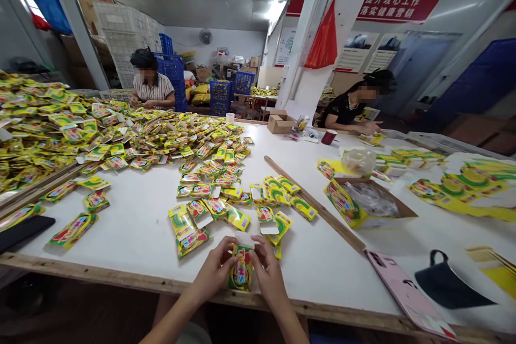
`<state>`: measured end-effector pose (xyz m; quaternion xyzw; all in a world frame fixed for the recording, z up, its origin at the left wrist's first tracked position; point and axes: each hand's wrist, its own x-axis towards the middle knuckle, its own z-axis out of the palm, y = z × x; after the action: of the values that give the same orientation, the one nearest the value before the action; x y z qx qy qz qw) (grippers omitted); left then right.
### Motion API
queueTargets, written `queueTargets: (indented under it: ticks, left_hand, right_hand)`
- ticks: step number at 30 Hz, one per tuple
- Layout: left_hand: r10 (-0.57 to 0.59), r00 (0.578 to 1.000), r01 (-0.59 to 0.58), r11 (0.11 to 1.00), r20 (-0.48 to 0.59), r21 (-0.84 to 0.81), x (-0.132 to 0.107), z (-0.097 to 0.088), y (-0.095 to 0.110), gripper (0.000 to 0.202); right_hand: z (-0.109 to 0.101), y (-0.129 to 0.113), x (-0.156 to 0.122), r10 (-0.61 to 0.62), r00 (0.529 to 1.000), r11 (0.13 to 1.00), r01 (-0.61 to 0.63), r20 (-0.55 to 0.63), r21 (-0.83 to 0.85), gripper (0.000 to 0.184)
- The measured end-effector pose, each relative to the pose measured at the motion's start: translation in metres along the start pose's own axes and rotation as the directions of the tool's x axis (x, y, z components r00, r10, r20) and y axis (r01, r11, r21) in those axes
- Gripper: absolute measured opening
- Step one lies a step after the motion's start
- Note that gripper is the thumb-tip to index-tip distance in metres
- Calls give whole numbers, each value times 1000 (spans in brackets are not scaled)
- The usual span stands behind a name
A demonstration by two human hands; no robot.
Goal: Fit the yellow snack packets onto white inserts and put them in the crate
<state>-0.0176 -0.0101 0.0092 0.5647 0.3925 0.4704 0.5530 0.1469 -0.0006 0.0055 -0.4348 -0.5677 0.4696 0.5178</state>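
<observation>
At the near edge of the table, a small yellow-green printed carton [241, 275] stands between my two hands, with a white flap showing at its top. My left hand [216, 267] grips its left side, thumb on the front. On the other side my right hand [266, 269] has its thumb against the carton's front and its fingers bent around the top corner. Just beyond lie loose cartons of the same print, among them one carton [192, 242] left of my hands and another [266, 219] with a white flap out.
A large heap of cartons [161, 134] covers the left and back of the white table [133, 226]. A wooden strip [314, 201] runs to the right, beside an open display box [342, 207], a pink phone [407, 290] and a dark mask [447, 282]. Two co-workers sit across.
</observation>
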Motion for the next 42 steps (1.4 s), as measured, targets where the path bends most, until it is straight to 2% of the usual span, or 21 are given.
queueTargets:
  ticks: [3, 7, 12, 17, 21, 29, 35, 42]
  left_hand:
    - [17, 1000, -16, 998, -13, 61, 1, 0, 1, 17]
    - [85, 995, -78, 989, -53, 123, 4, 3, 3, 16]
    - [153, 981, -144, 986, -117, 82, 4, 9, 5, 31]
    - [159, 981, -138, 974, -113, 177, 0, 9, 12, 13]
    - [141, 978, -111, 976, -155, 189, -2, 11, 16, 13]
    - [93, 960, -43, 981, -264, 189, 9, 15, 18, 15]
    - [70, 966, -34, 989, -248, 147, 10, 12, 16, 18]
    - [20, 985, -6, 997, -169, 81, -1, 4, 8, 19]
  right_hand:
    - [-3, -2, 0, -2, 1000, 997, 2, 9, -80, 23]
    - [-2, -5, 5, -47, 999, 982, 49, 16, -184, 23]
    - [1, -6, 4, -89, 991, 990, 77, -100, -122, 22]
    - [3, -20, -3, -180, 982, 954, 188, 58, -234, 13]
    - [7, -26, -4, -213, 977, 939, 210, 18, -273, 11]
    - [9, -24, 6, -120, 993, 946, 114, -2, -303, 14]
    - [8, -26, 9, -76, 997, 964, 73, -1, -255, 20]
    - [4, -20, 0, -32, 999, 988, 37, 36, -151, 24]
